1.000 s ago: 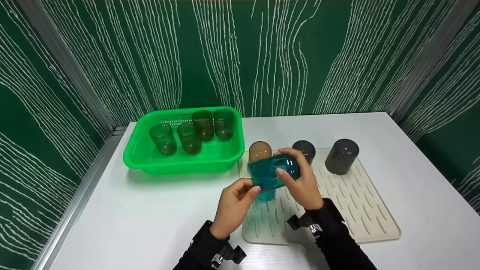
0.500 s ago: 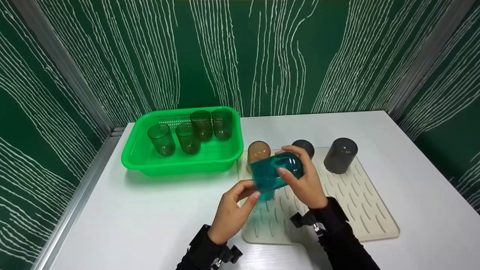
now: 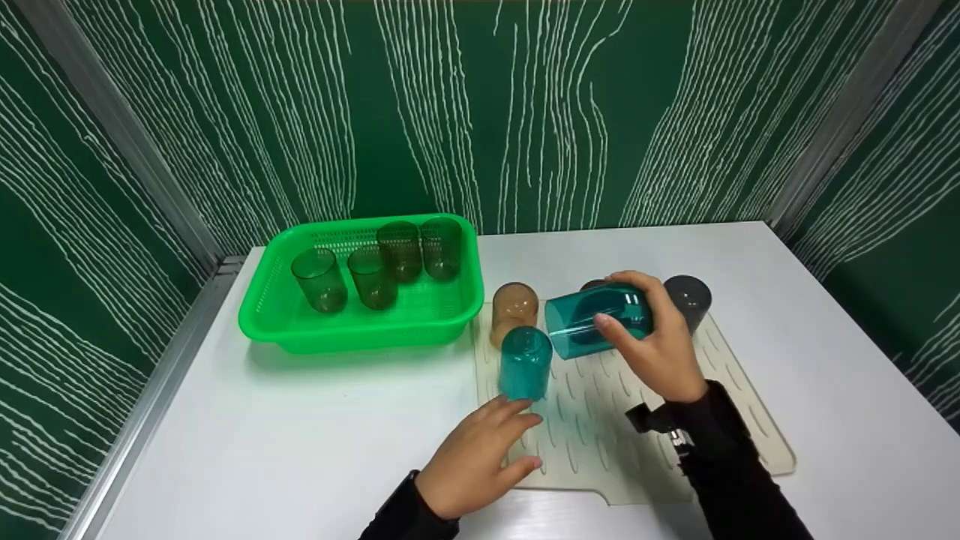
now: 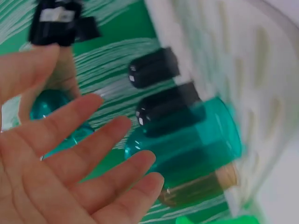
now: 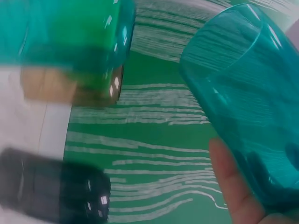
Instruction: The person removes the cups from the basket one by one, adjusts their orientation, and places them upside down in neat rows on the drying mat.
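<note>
My right hand (image 3: pixel 660 345) grips a teal cup (image 3: pixel 592 321) near its closed base, lying nearly sideways above the mat, its mouth toward the left. In the right wrist view the held cup (image 5: pixel 243 93) shows hollow and see-through. My left hand (image 3: pixel 484 454) has its fingers spread over the mat's left edge, holding nothing. Just beyond its fingertips a second teal cup (image 3: pixel 525 364) stands upside down on the cream drying mat (image 3: pixel 585 450). Behind that one is an upside-down amber cup (image 3: pixel 515 306). A dark grey cup (image 3: pixel 688 296) stands upside down behind my right hand.
A green plastic basket (image 3: pixel 360 330) at the back left holds several upright cups, among them a tinted one (image 3: pixel 320 281). Another dark cup (image 4: pixel 170 109) on the mat is mostly hidden in the head view. A patterned green wall (image 3: pixel 420 112) closes off the table's back.
My right hand has carried the teal cup to the right and slightly away. My left hand has let go of its rim, dropped lower and spread its fingers.
</note>
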Available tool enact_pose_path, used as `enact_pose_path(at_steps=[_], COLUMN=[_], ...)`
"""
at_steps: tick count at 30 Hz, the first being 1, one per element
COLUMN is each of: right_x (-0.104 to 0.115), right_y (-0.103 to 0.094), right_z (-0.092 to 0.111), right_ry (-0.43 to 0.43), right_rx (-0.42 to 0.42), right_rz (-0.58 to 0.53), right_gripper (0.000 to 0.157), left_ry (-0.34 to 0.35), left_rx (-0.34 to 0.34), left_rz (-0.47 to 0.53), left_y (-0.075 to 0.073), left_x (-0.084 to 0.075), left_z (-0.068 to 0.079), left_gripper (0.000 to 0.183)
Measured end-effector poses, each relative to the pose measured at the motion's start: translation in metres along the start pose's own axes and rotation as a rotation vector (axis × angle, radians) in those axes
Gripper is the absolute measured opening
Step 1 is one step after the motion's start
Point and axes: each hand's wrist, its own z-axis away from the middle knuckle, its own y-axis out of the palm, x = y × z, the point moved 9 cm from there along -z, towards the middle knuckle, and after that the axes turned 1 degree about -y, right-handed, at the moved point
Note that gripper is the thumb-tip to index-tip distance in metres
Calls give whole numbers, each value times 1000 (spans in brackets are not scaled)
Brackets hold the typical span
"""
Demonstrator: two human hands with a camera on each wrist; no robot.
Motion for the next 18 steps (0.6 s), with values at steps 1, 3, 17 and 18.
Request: enact_pose_path(at_steps=[1, 3, 17, 18], right_x=[-1, -2, -33, -36], right_y=[-2, -5, 0, 2], right_z=[0, -1, 3, 5], right_ry=[-6, -28, -8, -6], right_rx=[2, 9, 176, 195], right_rz=[41, 116, 456, 474], right_gripper=[55, 56, 58, 58], left_ry=[-2, -6, -26, -25], left_rx=[13, 27, 175, 181], left_rz=[-36, -119, -295, -292], left_y=[3, 9, 40, 41], left_x=[1, 3, 18, 18], left_z=[0, 1, 4, 4], left_gripper=[45, 47, 48, 47])
